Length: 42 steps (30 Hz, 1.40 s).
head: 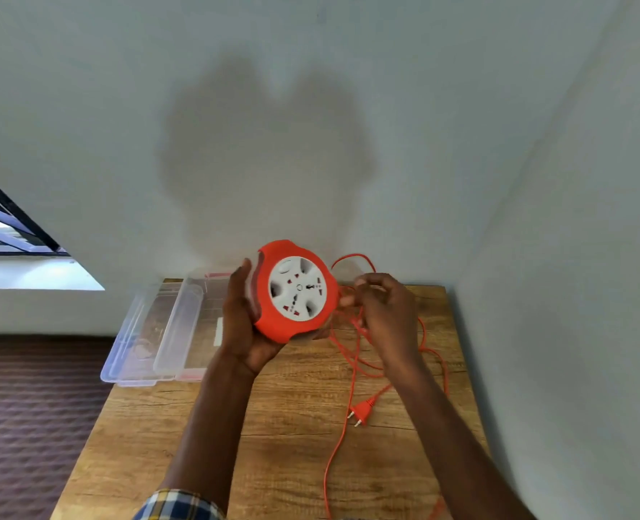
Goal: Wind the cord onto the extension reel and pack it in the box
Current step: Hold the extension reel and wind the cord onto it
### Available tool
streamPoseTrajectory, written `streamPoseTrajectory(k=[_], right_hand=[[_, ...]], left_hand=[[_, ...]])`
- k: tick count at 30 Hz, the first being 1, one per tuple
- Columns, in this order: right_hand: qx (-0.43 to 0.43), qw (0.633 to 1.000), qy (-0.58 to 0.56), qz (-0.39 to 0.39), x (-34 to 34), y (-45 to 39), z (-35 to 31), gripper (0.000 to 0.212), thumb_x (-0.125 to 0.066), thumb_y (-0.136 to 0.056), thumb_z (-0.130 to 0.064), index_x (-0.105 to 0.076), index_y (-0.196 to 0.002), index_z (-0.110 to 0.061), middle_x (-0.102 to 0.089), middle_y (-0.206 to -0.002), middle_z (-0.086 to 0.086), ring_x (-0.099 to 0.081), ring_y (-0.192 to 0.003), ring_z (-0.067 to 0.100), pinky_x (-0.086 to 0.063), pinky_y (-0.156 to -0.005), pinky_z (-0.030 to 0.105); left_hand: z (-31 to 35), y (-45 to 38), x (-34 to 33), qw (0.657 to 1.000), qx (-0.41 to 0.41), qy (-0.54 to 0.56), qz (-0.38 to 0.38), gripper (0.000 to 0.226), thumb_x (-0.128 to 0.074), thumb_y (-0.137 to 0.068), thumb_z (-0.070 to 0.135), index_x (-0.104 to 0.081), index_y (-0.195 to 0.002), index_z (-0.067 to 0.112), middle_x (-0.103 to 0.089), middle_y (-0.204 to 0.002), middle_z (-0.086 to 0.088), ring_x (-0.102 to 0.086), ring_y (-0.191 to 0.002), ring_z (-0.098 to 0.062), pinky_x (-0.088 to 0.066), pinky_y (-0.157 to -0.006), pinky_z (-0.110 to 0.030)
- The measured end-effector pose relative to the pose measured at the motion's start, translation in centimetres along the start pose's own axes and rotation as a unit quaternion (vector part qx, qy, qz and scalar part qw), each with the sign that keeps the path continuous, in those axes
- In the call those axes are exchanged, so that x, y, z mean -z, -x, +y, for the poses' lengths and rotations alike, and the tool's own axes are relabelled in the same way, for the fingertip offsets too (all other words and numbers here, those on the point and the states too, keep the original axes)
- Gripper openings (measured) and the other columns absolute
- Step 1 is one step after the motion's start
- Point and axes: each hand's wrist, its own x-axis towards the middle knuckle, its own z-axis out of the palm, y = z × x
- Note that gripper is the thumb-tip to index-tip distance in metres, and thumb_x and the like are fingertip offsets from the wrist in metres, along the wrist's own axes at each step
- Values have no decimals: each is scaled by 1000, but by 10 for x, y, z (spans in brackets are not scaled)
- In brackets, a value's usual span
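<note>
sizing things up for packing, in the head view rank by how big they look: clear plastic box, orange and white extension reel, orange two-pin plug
1. Clear plastic box
2. Orange and white extension reel, held nearer the camera, so it looks enlarged
3. Orange two-pin plug

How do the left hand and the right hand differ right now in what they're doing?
The left hand cups the orange extension reel from its side and underside, holding it up above the wooden table; the right hand has nothing so bulky and pinches the thin orange cord beside the reel. The left hand's fingers wrap wide; the right hand's curl tight. Both are raised over the table, handling the same device.
</note>
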Motion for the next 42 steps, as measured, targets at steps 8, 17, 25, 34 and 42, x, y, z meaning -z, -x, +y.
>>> streamPoseTrajectory(k=[8,17,25,34,42], right_hand=[[73,970,196,-127,15,-19,41,34,-82,-85,-28,-75,-118,-25,-75,-107,-14,-68,-93,-2,-50,-83,17],[-36,997,-54,-53,2,-16,37,5,-72,-91,-1,-77,-92,-3,-72,-69,8,-66,-50,13,-50,-47,21],[34,985,40,-166,-15,-12,36,7,-80,-88,-15,-82,-89,-21,-80,-87,0,-73,-81,12,-58,-82,36],[-82,976,-83,185,28,-49,47,23,-68,-82,-6,-71,-62,-18,-66,-55,-7,-57,-54,9,-43,-61,34],[-246,877,-288,297,108,-57,105,27,-41,-92,8,-64,-89,-6,-65,-55,0,-61,-44,8,-49,-55,26]], left_hand=[[9,3,36,997,30,65,-25,79,-38,-100,76,-53,-156,22,-54,-158,-20,-49,-144,-51,-32,-104,-89],[12,15,48,997,-28,73,-14,70,-38,-102,74,-68,-142,25,-64,-148,-15,-62,-134,-45,-48,-92,-84],[11,21,51,996,-7,49,-74,71,-33,-105,71,-65,-146,22,-63,-149,-19,-64,-130,-49,-50,-90,-79],[26,23,64,990,-110,57,-68,80,-34,-105,70,-37,-165,18,-40,-166,-20,-29,-157,-48,-29,-116,-78],[30,24,94,958,-126,203,-160,77,-47,-106,62,-30,-168,21,-33,-171,-21,-29,-155,-52,-21,-113,-86]])
